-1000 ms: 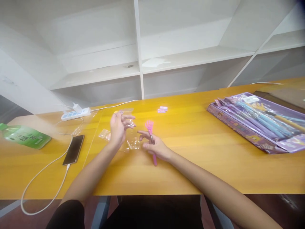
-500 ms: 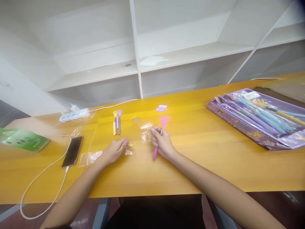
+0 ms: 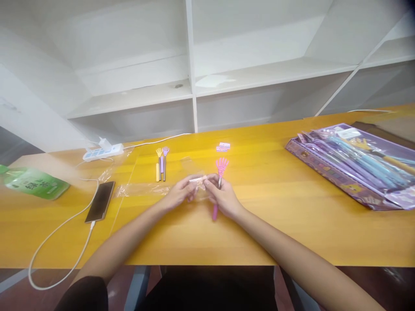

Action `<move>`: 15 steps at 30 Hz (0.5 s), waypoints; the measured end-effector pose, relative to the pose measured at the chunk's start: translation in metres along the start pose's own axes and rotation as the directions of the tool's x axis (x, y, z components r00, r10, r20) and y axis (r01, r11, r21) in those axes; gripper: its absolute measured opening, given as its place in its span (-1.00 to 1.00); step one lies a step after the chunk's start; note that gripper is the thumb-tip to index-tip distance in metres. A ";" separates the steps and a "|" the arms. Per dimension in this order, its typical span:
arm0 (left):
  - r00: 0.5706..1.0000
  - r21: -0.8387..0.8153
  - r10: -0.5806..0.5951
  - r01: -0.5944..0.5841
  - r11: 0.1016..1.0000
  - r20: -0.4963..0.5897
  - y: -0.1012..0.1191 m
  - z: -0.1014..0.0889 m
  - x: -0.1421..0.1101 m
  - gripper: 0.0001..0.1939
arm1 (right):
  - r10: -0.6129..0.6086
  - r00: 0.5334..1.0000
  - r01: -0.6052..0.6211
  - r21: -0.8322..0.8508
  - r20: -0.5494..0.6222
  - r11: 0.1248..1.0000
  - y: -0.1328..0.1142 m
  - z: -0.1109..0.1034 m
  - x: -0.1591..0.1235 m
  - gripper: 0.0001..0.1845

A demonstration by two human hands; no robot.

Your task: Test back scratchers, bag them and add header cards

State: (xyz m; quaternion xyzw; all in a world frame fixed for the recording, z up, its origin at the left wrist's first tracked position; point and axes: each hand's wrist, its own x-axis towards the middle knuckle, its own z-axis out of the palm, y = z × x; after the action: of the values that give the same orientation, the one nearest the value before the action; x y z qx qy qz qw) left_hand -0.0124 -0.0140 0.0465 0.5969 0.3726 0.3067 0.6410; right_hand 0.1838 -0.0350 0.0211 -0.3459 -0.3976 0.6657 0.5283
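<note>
My right hand [image 3: 226,199] is closed round the shaft of a pink back scratcher [image 3: 222,166], whose claw end points away from me and whose pink handle shows below the palm. My left hand [image 3: 178,193] pinches a small clear plastic bag [image 3: 195,179] by its edge. The fingertips of my right hand touch the other end of this bag. Beyond my left hand lie a yellow back scratcher [image 3: 158,171] and a purple back scratcher [image 3: 162,164], side by side. Clear plastic wrappers [image 3: 138,189] lie flat left of the hands.
On the right stands a purple display box [image 3: 327,183] full of bagged back scratchers. Small pink-and-white cards [image 3: 223,147] lie further back. To the left are a phone [image 3: 100,202] on a white cable, a green bottle [image 3: 35,183] and a power strip [image 3: 103,152]. White shelves [image 3: 259,82] rise behind.
My left hand has moved right and up to meet my right hand. The plastic bag that lay on the table is now between the fingers. The pink back scratcher stays in my right hand.
</note>
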 end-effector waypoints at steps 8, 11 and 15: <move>0.954 -0.336 0.002 -0.107 0.936 -0.300 -0.021 0.016 0.006 -0.46 | 0.088 0.990 -0.069 -0.168 0.108 0.983 0.000 0.001 -0.007 -0.58; 0.946 -0.356 0.034 -0.154 0.921 -0.322 -0.026 0.020 0.000 -0.43 | 0.111 0.989 -0.096 -0.149 0.096 0.984 0.004 0.002 -0.009 -0.55; 0.949 -0.372 0.091 -0.205 0.905 -0.303 -0.033 0.024 -0.003 -0.40 | 0.077 0.996 -0.069 -0.148 0.051 0.987 0.007 0.001 -0.010 -0.53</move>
State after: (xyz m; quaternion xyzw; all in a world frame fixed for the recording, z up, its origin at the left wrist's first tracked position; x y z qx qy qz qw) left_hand 0.0044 -0.0325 0.0147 0.4312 0.3419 0.5053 0.6647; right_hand 0.1822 -0.0455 0.0160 -0.3790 -0.4470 0.6633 0.4654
